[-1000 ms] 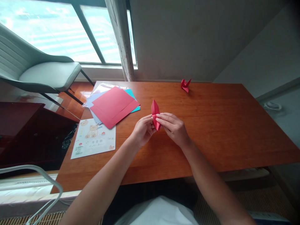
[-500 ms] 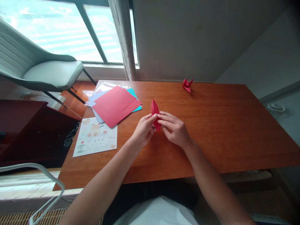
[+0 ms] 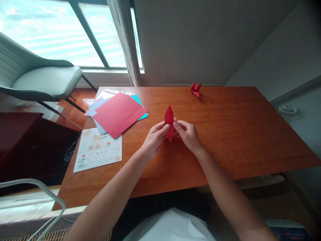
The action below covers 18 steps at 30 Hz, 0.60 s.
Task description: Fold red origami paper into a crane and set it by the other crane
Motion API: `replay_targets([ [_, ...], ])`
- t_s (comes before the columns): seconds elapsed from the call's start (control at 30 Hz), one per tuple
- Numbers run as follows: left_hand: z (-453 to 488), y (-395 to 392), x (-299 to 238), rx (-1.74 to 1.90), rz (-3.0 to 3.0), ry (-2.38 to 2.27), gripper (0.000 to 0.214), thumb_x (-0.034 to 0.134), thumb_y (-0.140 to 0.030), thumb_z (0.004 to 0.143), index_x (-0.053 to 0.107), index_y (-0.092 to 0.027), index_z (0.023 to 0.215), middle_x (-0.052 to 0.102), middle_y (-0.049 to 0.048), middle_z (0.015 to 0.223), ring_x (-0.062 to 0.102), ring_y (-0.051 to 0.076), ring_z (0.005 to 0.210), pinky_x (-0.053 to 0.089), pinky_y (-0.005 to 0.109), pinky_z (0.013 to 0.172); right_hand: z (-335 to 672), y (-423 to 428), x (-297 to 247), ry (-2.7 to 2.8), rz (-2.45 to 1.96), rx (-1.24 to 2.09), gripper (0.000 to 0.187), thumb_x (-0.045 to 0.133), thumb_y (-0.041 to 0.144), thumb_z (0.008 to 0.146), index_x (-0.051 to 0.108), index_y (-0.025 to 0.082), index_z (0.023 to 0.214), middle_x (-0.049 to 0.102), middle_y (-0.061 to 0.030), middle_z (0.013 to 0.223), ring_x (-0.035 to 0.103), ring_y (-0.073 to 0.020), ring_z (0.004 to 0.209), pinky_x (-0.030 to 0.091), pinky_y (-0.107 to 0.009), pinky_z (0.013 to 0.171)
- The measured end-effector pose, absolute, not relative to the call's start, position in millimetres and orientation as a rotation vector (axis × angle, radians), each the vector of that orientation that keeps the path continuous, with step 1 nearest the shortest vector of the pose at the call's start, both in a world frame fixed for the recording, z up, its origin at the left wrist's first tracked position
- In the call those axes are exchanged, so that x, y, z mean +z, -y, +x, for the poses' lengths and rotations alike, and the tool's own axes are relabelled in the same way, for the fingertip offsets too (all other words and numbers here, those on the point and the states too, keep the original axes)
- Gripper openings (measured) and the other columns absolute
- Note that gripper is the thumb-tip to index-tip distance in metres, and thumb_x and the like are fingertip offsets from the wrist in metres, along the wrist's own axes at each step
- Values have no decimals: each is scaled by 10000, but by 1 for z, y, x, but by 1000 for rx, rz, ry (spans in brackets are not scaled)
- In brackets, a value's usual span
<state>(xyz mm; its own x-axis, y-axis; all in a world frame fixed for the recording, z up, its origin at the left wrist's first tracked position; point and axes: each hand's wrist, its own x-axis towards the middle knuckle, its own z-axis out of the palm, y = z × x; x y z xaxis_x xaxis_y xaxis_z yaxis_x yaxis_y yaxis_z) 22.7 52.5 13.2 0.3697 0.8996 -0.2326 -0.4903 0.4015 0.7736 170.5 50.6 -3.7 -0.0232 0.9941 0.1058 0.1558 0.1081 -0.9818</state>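
A narrow, pointed piece of folded red paper stands upright just above the wooden table, near its middle. My left hand pinches its left side with thumb and fingers closed. On the right side, my right hand pinches it too. Both tips of the fold stick out above and below my fingers. A finished red paper crane rests at the table's far edge, well beyond both hands.
A stack of red, teal and pale paper sheets lies at the table's far left. A printed sheet with a bear picture lies in front of the stack. A grey chair stands by the window.
The folded red paper has turned more upright and slightly to the right between my fingers. My right hand's fingers have drawn back to a pinch at its edge.
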Motion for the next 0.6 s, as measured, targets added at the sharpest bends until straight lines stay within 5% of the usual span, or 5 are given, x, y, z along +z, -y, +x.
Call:
replay_targets([
  [0.3, 21, -54, 8, 963, 805, -809, 302, 748, -425, 802, 755, -158, 942, 716, 52, 859, 620, 136, 749, 475, 230, 675, 170, -49, -8, 1428, -1241, 875, 280, 628, 437, 892, 728, 204, 774, 688, -22, 700, 648, -190, 662, 536, -309, 653],
  [0.6, 17, -58, 7, 1069, 909, -899, 281, 791, -389, 756, 735, -138, 870, 705, 42, 821, 603, 133, 736, 474, 245, 721, 172, -48, -1, 1401, -1218, 959, 271, 650, 439, 869, 709, 199, 758, 686, -12, 698, 621, -162, 633, 508, -283, 607],
])
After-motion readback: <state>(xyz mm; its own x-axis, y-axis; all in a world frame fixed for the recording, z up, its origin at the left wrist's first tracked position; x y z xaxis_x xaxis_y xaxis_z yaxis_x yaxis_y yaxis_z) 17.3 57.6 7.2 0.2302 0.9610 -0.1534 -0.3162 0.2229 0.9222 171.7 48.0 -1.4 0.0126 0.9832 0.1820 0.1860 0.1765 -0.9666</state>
